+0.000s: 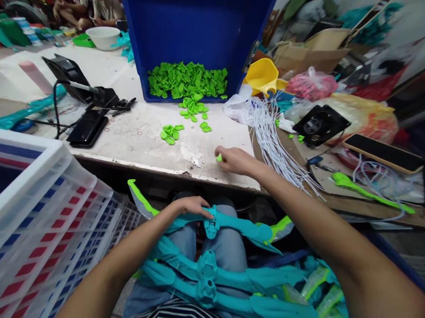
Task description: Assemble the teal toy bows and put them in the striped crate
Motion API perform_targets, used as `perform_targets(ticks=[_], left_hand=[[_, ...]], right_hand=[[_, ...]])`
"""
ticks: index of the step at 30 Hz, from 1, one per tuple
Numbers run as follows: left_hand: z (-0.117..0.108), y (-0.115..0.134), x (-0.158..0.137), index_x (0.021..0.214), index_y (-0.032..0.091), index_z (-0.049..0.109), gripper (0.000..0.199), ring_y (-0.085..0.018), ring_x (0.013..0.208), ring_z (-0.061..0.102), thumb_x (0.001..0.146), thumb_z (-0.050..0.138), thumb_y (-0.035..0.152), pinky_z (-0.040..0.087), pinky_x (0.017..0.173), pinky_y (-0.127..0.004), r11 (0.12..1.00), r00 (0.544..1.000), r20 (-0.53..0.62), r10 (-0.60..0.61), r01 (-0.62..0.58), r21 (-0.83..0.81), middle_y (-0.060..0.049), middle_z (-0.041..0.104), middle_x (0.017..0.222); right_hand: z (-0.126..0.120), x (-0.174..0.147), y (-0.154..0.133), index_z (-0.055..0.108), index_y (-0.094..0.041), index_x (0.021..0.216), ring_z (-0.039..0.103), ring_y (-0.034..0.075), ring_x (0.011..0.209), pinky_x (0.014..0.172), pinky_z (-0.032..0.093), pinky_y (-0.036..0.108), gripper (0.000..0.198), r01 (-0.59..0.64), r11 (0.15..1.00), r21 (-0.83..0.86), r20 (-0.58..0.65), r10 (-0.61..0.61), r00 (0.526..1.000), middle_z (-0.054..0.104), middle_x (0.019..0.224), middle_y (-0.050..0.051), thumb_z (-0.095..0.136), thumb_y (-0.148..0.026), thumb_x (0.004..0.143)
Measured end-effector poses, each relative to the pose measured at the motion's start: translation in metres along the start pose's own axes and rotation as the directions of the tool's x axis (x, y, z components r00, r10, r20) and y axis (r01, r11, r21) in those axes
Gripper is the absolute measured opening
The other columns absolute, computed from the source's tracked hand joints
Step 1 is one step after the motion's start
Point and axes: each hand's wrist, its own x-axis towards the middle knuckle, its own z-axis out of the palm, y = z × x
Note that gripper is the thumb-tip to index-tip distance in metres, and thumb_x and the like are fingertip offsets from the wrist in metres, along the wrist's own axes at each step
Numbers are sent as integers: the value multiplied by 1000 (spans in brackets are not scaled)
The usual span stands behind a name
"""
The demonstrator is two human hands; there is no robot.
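Pinching one green piece (218,157) in our right hand (235,160), we grip one teal strip (237,224) in our left hand (193,206) (two more lie at six o'clock).

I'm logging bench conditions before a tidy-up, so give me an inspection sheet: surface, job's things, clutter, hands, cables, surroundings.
Surface: pale table, stained, its front edge chipped.
Job's things: small green pieces in an open blue bin, some spilled in front; turquoise parts lie across the lap.
Clutter: black phone at left; yellow scoop, pink bag and black fan at right.
Hands: left hand holds the farthest turquoise part; right hand pinches a green piece.
Cables: white cords spread at right; black cable at left.
Surroundings: white crate at left; people seated in the background.
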Motion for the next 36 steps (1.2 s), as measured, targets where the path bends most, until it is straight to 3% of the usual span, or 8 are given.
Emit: perform_targets(ticks=[3, 7, 12, 17, 20, 23, 31, 36], left_hand=[[-3, -2, 2, 80, 12, 68, 43, -14, 63, 57, 53, 81, 44, 44, 60, -24, 997, 1000, -22, 20, -18, 76, 0, 64, 69], [-3, -1, 3, 83, 12, 68, 49, -14, 59, 57, 54, 79, 50, 45, 60, -26, 1000, 1000, 7, -13, 13, 26, 0, 64, 66], [-3, 4, -2, 81, 12, 67, 55, -14, 56, 56, 52, 79, 56, 47, 59, -28, 997, 997, 50, -55, 58, -54, 0, 62, 61], [-4, 5, -3, 75, 11, 67, 45, -12, 53, 53, 57, 78, 51, 46, 58, -26, 999, 999, -5, -34, 34, -8, 2, 58, 55], [-1, 5, -2, 81, 11, 69, 42, -13, 53, 55, 64, 75, 49, 48, 60, -27, 998, 998, 9, -56, 56, -14, 2, 59, 55], [3, 4, -2, 81, 11, 69, 43, -13, 53, 55, 65, 73, 51, 49, 62, -28, 999, 999, -2, -52, 52, -15, 2, 60, 55], [4, 0, 1, 78, 11, 67, 56, -12, 53, 51, 60, 69, 64, 43, 58, -25, 999, 1000, 11, 11, -11, 46, 1, 57, 55], [4, -1, 2, 72, 11, 66, 54, -10, 59, 46, 56, 71, 62, 33, 56, -22, 952, 990, -5, 139, -132, 276, 3, 54, 59]], right_hand=[[14, -7, 28, 60, -18, 103, 61, 21, 92, 76, 47, 32, 26, 60, 964, 261, -213, -4, 977, 68, 104, 9, 52, -23, 79], [36, -5, 36, 63, -18, 93, 57, 23, 103, 86, 47, 38, 19, 144, 917, 373, -246, -52, 968, 65, 114, 10, 56, -26, 77], [48, -38, 1, 64, -19, 99, 57, 23, 101, 89, 46, 39, 22, 118, 918, 379, -382, 39, 923, 68, 105, 10, 54, -31, 84], [90, -125, -58, 65, -21, 106, 60, 23, 101, 84, 50, 39, 26, 292, 874, 388, -429, -109, 897, 70, 106, 9, 52, -37, 89], [124, -156, -80, 66, -22, 107, 61, 24, 105, 83, 51, 42, 25, 245, 905, 349, -433, -76, 898, 70, 109, 10, 51, -33, 91], [144, -160, -86, 67, -23, 108, 60, 25, 109, 86, 51, 44, 26, 186, 922, 340, -449, -14, 893, 69, 111, 11, 51, -33, 91], [151, -160, -86, 68, -23, 104, 56, 26, 114, 90, 47, 47, 23, 144, 926, 350, -480, 46, 876, 66, 116, 11, 53, -32, 90], [158, -159, -86, 68, -25, 97, 55, 27, 115, 96, 42, 50, 24, 40, 891, 451, -417, 171, 893, 59, 127, 11, 55, -42, 87]])
